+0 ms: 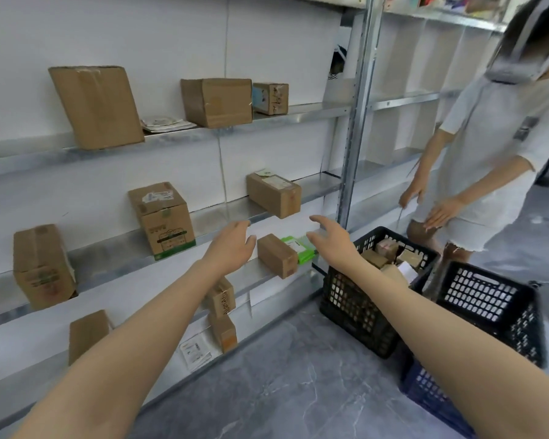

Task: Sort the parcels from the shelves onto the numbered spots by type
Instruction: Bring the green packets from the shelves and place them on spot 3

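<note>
A small brown cardboard box (276,255) lies on the third metal shelf (124,267), with a green packet (295,248) behind it. My left hand (235,243) hovers just left of the box, fingers loosely spread, holding nothing. My right hand (332,237) reaches in from the right above the green packet, fingers open and empty. Neither hand touches the box. Another brown box (274,194) sits one shelf up, overhanging the edge.
More cardboard boxes stand on the shelves, such as a tall one (97,106) at top left and a green-printed one (162,217). A black crate (374,289) with several parcels and an empty black crate (492,308) sit on the grey floor. Another person (488,147) stands at right.
</note>
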